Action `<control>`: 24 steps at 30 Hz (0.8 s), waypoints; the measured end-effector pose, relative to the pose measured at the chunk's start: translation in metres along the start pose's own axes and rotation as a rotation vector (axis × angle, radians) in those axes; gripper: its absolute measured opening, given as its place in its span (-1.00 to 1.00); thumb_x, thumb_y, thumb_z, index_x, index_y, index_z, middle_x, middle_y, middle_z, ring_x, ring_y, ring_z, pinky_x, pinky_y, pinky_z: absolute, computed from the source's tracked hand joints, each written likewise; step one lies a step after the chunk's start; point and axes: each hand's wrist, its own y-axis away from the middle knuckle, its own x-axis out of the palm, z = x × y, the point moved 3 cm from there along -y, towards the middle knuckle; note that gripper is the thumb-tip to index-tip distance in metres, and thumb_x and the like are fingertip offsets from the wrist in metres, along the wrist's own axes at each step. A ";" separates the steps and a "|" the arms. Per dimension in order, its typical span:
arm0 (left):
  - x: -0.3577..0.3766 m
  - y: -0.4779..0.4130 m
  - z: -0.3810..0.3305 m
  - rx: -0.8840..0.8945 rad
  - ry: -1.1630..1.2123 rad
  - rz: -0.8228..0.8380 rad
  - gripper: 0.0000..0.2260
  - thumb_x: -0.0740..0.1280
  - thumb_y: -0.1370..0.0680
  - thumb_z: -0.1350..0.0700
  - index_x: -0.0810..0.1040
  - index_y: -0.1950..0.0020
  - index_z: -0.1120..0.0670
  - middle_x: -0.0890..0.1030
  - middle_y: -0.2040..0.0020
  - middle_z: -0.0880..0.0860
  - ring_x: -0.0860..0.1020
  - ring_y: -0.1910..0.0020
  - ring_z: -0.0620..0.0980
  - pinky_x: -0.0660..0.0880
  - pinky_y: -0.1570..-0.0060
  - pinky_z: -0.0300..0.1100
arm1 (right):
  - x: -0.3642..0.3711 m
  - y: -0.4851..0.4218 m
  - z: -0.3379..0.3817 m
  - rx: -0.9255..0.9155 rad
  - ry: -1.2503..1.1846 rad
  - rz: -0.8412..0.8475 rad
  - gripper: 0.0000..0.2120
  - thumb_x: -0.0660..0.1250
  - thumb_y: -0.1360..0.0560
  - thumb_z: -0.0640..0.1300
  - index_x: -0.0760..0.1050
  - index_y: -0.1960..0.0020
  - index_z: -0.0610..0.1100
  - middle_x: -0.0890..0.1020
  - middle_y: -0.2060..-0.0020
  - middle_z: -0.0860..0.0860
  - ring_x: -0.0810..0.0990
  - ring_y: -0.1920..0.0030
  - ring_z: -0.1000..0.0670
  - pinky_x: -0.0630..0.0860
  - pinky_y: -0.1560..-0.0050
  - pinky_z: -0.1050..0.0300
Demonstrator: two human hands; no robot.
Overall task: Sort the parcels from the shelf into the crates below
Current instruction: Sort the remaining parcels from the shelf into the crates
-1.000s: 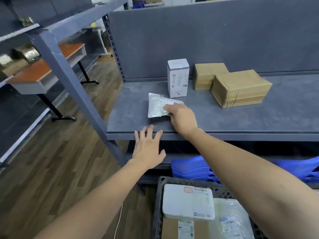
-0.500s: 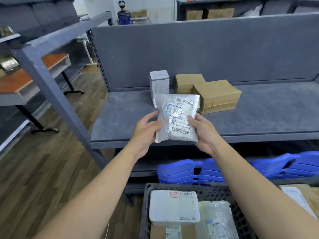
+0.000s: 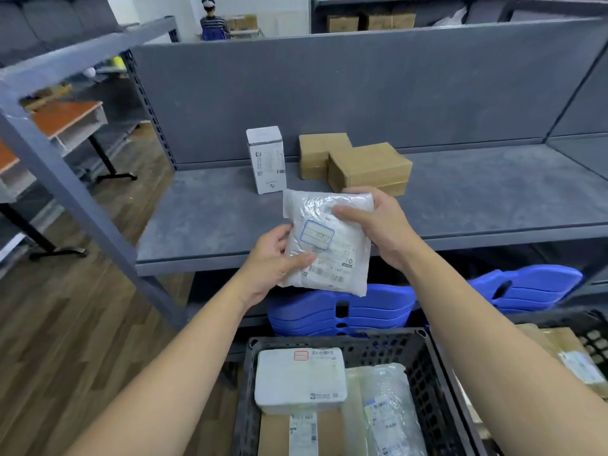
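A white plastic-wrapped parcel (image 3: 332,245) with a blue-framed label hangs in the air in front of the grey shelf (image 3: 210,225). My left hand (image 3: 273,261) grips its lower left edge, thumb across the front. My right hand (image 3: 378,225) holds its upper right corner, thumb on the label side. On the shelf behind stand a white upright box (image 3: 266,159) and two brown cardboard boxes (image 3: 368,167). Below, a black crate (image 3: 424,366) holds a white padded parcel (image 3: 299,376), a clear bag and a cardboard box.
Stacked blue plastic pieces (image 3: 332,311) lie under the shelf. A second crate (image 3: 589,330) with brown parcels sits at the right edge. A slanted grey shelf post (image 3: 65,189) stands left, over wooden floor. A person (image 3: 212,23) stands far back.
My right hand lifted the white parcel off the shelf; my left hand joined it. Both have since turned it and shifted their hold, the right now at the top corner.
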 end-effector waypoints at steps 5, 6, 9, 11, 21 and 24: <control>0.006 0.010 -0.006 -0.076 0.337 -0.237 -0.42 0.51 -0.51 0.30 0.37 -0.47 0.08 0.69 -0.20 0.21 0.70 -0.16 0.19 0.65 -0.16 0.16 | -0.013 0.004 -0.015 0.117 -0.510 -0.142 -0.71 0.42 -0.59 -0.24 0.57 -0.26 -0.37 0.73 -0.08 -0.21 0.73 -0.02 -0.14 0.69 0.03 -0.02; 0.016 0.013 -0.004 -0.112 0.325 -0.199 -0.43 0.49 -0.53 0.30 0.37 -0.48 0.09 0.69 -0.22 0.19 0.68 -0.21 0.21 0.62 -0.20 0.22 | -0.012 0.008 -0.021 0.169 -0.570 -0.120 -0.70 0.37 -0.62 -0.23 0.56 -0.29 -0.37 0.72 -0.14 -0.23 0.73 -0.10 -0.16 0.67 -0.13 -0.07; 0.033 0.015 -0.004 -0.111 0.394 -0.137 -0.58 0.37 -0.61 0.29 0.46 -0.46 0.12 0.67 -0.27 0.20 0.63 -0.27 0.27 0.59 -0.20 0.30 | -0.020 0.021 -0.039 0.220 -0.597 -0.066 -0.45 0.49 -0.54 -0.17 0.44 -0.39 -0.45 0.68 -0.20 -0.29 0.70 -0.21 -0.23 0.57 -0.33 -0.20; 0.036 0.016 -0.012 -0.095 0.432 -0.096 -0.60 0.35 -0.63 0.22 0.48 -0.47 0.08 0.64 -0.31 0.23 0.63 -0.28 0.26 0.59 -0.22 0.24 | -0.033 0.029 -0.048 0.204 -0.568 -0.061 -0.22 0.67 -0.35 -0.12 0.40 -0.36 -0.50 0.65 -0.23 -0.34 0.68 -0.22 -0.29 0.54 -0.36 -0.29; 0.060 0.027 -0.022 -0.063 -0.095 0.010 -0.45 0.44 -0.49 0.47 0.57 -0.41 0.07 0.73 -0.17 0.07 0.69 -0.12 0.08 0.64 0.07 -0.11 | -0.083 0.051 -0.039 0.199 -0.272 0.132 -0.43 0.60 -0.36 -0.10 0.52 -0.32 -0.09 0.74 -0.10 -0.11 0.74 -0.03 -0.13 0.68 -0.03 -0.13; 0.058 0.026 -0.028 -0.007 0.039 -0.229 -0.41 0.46 -0.50 0.43 0.46 -0.49 0.11 0.74 -0.12 0.08 0.72 -0.04 0.05 0.66 0.06 -0.04 | -0.085 0.054 -0.037 0.182 -0.056 0.277 -0.57 0.59 -0.42 -0.19 0.61 -0.26 -0.23 0.75 -0.08 -0.17 0.74 -0.07 -0.19 0.68 -0.09 -0.15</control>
